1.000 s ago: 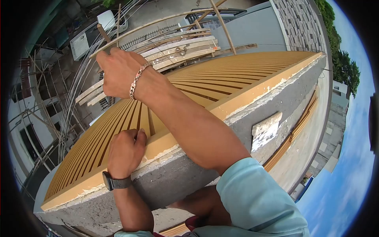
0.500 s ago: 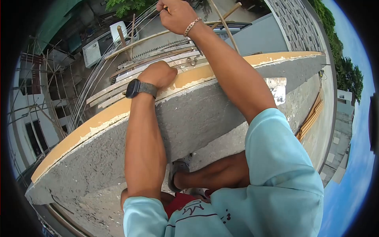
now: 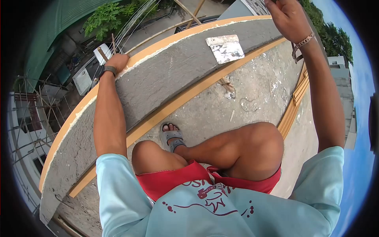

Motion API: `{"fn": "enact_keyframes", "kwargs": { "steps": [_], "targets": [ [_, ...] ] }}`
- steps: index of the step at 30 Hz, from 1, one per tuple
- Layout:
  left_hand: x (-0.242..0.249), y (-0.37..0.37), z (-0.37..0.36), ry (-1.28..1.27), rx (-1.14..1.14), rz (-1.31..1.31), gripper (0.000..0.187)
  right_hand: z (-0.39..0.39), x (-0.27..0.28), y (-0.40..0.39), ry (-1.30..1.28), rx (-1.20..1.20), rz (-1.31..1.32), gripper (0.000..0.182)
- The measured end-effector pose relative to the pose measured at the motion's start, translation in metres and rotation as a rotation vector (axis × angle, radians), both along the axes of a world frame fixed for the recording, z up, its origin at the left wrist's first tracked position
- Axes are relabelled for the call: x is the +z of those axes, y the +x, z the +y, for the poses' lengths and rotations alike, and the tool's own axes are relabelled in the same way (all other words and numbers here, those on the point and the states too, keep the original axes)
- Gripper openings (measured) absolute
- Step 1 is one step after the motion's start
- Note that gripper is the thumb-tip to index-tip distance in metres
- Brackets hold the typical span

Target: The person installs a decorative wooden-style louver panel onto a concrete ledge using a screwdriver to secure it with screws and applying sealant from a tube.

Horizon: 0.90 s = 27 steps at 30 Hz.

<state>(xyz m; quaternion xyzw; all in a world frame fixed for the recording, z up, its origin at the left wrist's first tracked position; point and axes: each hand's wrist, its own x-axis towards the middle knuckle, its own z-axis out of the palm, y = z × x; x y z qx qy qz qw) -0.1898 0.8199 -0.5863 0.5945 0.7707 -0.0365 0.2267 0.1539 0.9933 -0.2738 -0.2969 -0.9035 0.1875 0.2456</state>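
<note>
The wet grey mortar ledge (image 3: 173, 73) curves across the view, with an orange-yellow board (image 3: 83, 107) along its outer edge. My left hand (image 3: 117, 62), with a watch on its wrist, is closed over the top of this board; the fingertips are hidden on the far side. My right hand (image 3: 290, 19) is raised at the upper right, above the ledge's right end. Its fingers are curled and partly cut off by the frame's top, so what they hold is hidden. A flat scraper (image 3: 226, 49) smeared with white lies on the mortar.
An orange-yellow wooden strip (image 3: 177, 101) runs along the ledge's inner side. My sandalled foot (image 3: 172, 134) rests on the rough concrete floor (image 3: 252, 93). Several wooden strips (image 3: 295, 103) lie to the right. Beyond the ledge are a drop, wires and bamboo scaffolding (image 3: 43, 112).
My right hand has swung right, away from beyond the ledge. My left hand has shifted left along the board. The view has turned, showing the whole scraper and more floor.
</note>
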Motion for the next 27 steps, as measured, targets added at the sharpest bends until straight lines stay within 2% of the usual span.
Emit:
{"fn": "enact_keyframes", "kwargs": {
  "steps": [1,2,5,6,7,9,10,13,17,19,22,24,25,26,27],
  "targets": [
    [-0.012,-0.004,0.001,0.025,0.088,0.026,0.038,-0.001,-0.004,0.002,-0.049,-0.005,-0.012,0.011],
    [-0.008,0.000,-0.001,0.065,0.285,-0.072,0.039,0.000,-0.007,0.002,-0.084,-0.014,-0.017,0.011],
    [-0.025,-0.010,0.000,0.088,0.268,-0.017,0.040,0.016,-0.002,0.000,-0.098,-0.041,0.040,0.011],
    [0.001,0.003,-0.003,0.046,0.109,0.060,0.039,0.023,-0.002,-0.001,-0.090,-0.047,0.064,0.011],
    [-0.007,0.000,0.000,0.042,0.109,0.056,0.039,0.029,-0.001,-0.003,-0.086,-0.045,0.082,0.011],
    [-0.020,-0.011,-0.005,0.079,0.168,0.042,0.024,0.042,-0.010,-0.013,-0.088,-0.027,0.112,0.011],
    [-0.003,0.000,-0.009,0.081,-0.046,0.203,0.024,0.054,-0.013,-0.018,-0.089,-0.020,0.125,0.011],
    [0.003,0.004,-0.015,0.090,0.011,0.139,0.022,0.085,-0.035,-0.040,-0.138,0.011,0.166,0.011],
    [-0.006,-0.002,-0.019,0.080,0.000,0.090,0.017,0.136,-0.079,-0.080,-0.246,0.071,0.214,0.011],
    [0.013,0.008,-0.015,-0.023,0.033,0.068,0.019,0.164,-0.104,-0.104,-0.310,0.103,0.231,0.011],
    [0.010,0.011,-0.024,0.017,0.097,0.086,0.015,0.202,-0.150,-0.140,-0.423,0.138,0.256,0.011],
    [0.005,0.007,-0.033,-0.004,0.121,0.095,0.015,0.217,-0.186,-0.161,-0.593,0.190,0.239,0.011],
    [0.008,0.009,-0.034,-0.021,0.176,0.033,0.015,0.226,-0.209,-0.171,-0.790,0.282,0.179,0.013],
    [0.011,0.012,-0.033,-0.044,0.223,-0.032,0.015,0.232,-0.232,-0.180,-0.819,0.292,0.185,0.013],
    [0.013,0.014,-0.033,-0.077,0.220,-0.025,0.015,0.233,-0.251,-0.188,-0.656,0.352,0.202,0.013]
  ]
}}
